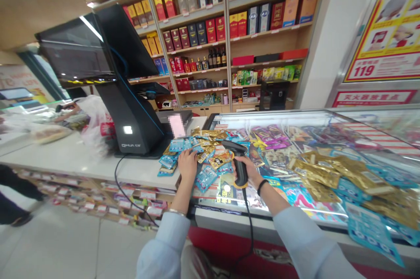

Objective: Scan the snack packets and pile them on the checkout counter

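Note:
My right hand is shut around the grip of a black corded handheld barcode scanner, whose head points up and left over the counter. My left hand lies palm down on a loose pile of blue and gold snack packets, touching them. The pile spreads over the edge between the white counter and the glass-topped display case. The scanner's black cable hangs down past the counter front.
A black point-of-sale terminal stands on the white counter to my left, beside a white plastic bag and another person's hand. More packets lie on the display case to my right. Shelves of boxed liquor rise behind.

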The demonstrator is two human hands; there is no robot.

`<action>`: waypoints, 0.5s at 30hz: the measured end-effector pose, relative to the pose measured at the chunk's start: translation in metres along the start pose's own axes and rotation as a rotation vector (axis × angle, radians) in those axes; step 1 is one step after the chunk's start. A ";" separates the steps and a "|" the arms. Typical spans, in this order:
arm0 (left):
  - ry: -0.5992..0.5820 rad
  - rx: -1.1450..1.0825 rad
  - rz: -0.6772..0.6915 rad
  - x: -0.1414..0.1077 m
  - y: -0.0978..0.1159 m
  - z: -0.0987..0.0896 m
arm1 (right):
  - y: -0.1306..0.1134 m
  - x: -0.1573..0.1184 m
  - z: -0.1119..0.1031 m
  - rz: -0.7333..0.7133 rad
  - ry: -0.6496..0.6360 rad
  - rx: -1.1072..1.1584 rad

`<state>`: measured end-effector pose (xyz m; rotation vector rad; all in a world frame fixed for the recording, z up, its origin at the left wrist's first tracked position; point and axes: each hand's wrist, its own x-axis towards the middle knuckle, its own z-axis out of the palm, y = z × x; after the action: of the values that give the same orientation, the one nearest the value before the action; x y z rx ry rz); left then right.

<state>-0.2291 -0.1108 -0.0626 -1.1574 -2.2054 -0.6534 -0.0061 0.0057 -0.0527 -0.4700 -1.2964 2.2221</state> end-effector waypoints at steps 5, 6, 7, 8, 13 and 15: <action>0.027 0.044 0.111 -0.002 0.004 -0.012 | -0.002 0.001 0.000 -0.018 0.015 -0.003; 0.022 0.044 0.141 -0.003 0.006 -0.015 | -0.003 0.001 0.000 -0.023 0.016 -0.002; 0.005 0.040 0.170 -0.003 0.007 -0.019 | -0.004 0.001 0.000 -0.024 0.015 -0.001; -0.024 0.032 0.196 -0.003 0.010 -0.022 | -0.005 0.000 0.000 -0.022 0.011 0.000; -0.182 -0.087 0.241 0.011 0.029 -0.024 | -0.007 -0.001 0.001 -0.009 0.002 0.004; -0.196 -0.166 0.205 0.023 0.037 -0.017 | -0.007 -0.001 0.001 -0.016 0.007 0.007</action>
<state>-0.2043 -0.0899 -0.0292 -1.5685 -2.1830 -0.6695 -0.0039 0.0073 -0.0466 -0.4623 -1.2845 2.2088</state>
